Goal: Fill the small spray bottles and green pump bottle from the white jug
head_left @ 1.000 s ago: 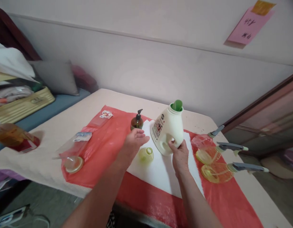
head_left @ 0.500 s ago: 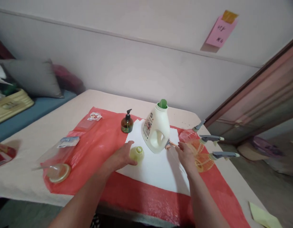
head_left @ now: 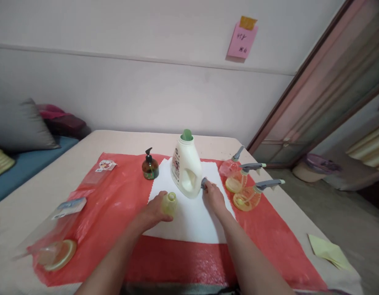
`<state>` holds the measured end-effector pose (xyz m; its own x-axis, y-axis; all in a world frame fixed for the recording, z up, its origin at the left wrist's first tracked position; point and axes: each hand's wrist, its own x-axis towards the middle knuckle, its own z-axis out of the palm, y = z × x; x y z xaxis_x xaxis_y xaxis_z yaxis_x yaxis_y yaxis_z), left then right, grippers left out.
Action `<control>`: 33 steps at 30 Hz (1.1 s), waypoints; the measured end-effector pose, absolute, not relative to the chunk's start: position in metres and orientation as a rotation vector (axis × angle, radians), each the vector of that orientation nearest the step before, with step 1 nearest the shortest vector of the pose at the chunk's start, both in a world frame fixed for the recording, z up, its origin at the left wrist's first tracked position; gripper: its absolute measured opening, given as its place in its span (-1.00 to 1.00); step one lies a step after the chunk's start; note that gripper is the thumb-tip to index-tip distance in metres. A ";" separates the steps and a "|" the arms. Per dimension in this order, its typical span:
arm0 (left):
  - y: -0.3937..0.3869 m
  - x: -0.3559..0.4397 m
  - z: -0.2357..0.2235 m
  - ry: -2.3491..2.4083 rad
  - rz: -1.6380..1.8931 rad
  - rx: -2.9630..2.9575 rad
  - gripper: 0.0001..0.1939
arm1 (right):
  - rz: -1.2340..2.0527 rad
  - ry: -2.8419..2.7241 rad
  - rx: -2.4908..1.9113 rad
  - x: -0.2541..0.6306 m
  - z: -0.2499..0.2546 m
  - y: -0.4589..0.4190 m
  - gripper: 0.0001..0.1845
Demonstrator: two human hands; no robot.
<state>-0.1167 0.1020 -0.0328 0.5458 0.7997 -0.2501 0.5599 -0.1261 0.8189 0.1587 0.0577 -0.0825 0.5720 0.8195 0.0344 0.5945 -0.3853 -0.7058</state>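
Observation:
A small yellow-green bottle without a cap (head_left: 170, 203) stands on a white cloth (head_left: 189, 229), with the fingers and thumb of my left hand (head_left: 157, 209) wrapped round its side. To the right of a large cream detergent jug (head_left: 191, 166), my right hand (head_left: 215, 196) closes on a small grey piece (head_left: 204, 182), which looks like a spray head and is mostly hidden by the fingers. A green measuring cap (head_left: 187, 135) sits tilted in the jug's mouth. Left of the jug stands a brown pump bottle (head_left: 150, 167).
Several spray bottles stand at the right: a pink one (head_left: 229, 168) and yellow ones (head_left: 247, 198). A red plastic sheet (head_left: 115, 229) covers much of the table. At left lie a clear packet (head_left: 68, 209) and a round lid-like disc (head_left: 63, 255). A yellow paper (head_left: 327, 250) lies at the right edge.
My left hand has gone from open beside the yellow-green bottle to closed around it. My right hand has reached the grey piece by the jug. The camera view has turned to the right.

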 end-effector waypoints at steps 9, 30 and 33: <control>0.071 -0.081 -0.018 1.121 0.235 1.936 -0.47 | 0.328 -0.606 -1.392 0.154 0.016 0.043 -0.69; 0.031 -0.046 0.025 1.094 0.625 1.789 -0.18 | 0.732 -0.730 -0.879 0.088 0.039 0.010 -0.73; 0.036 -0.051 0.032 1.164 0.666 1.778 -0.20 | 0.860 -0.854 -0.876 0.087 0.031 0.009 -0.71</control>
